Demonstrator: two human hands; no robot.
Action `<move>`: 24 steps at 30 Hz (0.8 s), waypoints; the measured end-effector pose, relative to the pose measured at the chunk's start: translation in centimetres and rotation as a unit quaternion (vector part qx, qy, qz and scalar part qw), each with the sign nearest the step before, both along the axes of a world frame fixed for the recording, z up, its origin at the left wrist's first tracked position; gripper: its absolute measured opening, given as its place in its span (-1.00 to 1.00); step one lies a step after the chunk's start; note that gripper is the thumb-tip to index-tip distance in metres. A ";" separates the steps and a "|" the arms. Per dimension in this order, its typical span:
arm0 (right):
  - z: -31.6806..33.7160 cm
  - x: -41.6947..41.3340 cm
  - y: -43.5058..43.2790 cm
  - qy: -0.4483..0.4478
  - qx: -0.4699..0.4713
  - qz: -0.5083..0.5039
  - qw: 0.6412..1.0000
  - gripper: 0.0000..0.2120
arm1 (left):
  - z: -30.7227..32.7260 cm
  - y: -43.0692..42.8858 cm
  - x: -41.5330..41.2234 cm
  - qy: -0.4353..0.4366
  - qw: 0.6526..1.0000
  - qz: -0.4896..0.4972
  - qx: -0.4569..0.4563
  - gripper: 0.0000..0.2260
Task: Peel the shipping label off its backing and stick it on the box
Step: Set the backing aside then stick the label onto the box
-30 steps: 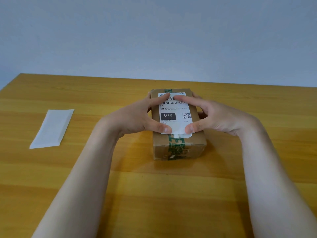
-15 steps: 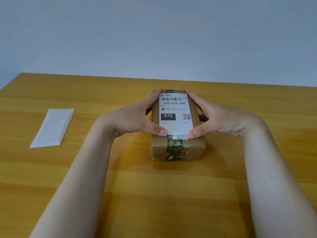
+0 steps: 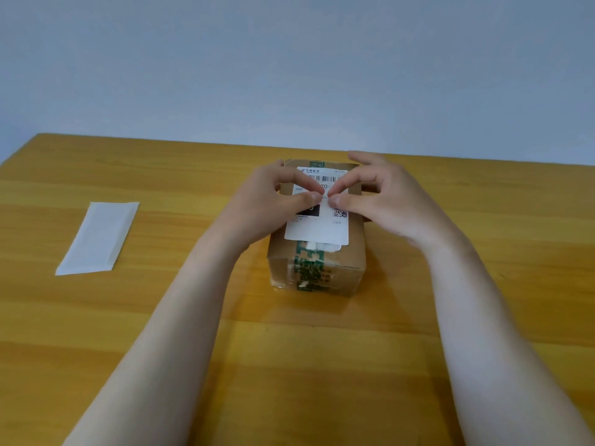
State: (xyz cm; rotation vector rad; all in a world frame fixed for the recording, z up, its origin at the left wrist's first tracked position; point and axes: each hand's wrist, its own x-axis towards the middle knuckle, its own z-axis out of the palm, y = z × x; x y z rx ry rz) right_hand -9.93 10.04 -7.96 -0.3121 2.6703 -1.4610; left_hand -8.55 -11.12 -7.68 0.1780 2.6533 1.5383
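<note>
We press the label (image 3: 317, 226) flat on the box (image 3: 352, 255) top: left hand (image 3: 267, 201) and right hand (image 3: 383, 194) bear down with fingertips together at its middle, seating the adhesive. The backing (image 3: 98, 238) lies aside.

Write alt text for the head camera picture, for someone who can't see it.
Both hands, left hand and right hand, press a white shipping label onto a cardboard box on a wooden table. The peeled backing lies to the left.

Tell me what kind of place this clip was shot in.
Probably a plain desk used for packing parcels: a bare wooden table against a blank wall, a taped cardboard box bearing a shipping label.
</note>
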 end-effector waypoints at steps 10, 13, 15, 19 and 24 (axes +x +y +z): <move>-0.1 1.5 -1.4 -0.007 -0.020 -0.044 0.999 -0.87 | -0.9 0.7 0.9 -0.035 0.995 0.085 0.050 -0.98; -0.1 2.1 -1.4 -0.023 -0.056 -0.044 0.997 -0.83 | -0.9 0.5 1.1 -0.034 0.995 0.075 0.051 -0.91; 0.0 2.4 -1.3 -0.041 -0.057 -0.035 0.997 -0.74 | -0.7 0.3 1.2 -0.043 0.996 0.053 0.054 -0.81; 0.8 3.2 -1.2 -0.080 -0.019 -0.035 0.996 -0.60 | 0.6 -0.4 0.9 -0.095 0.995 -0.006 0.020 -0.60; 1.3 3.1 -1.1 -0.125 0.006 -0.018 0.992 -0.44 | 1.8 -1.5 0.2 -0.149 0.986 -0.080 -0.003 -0.43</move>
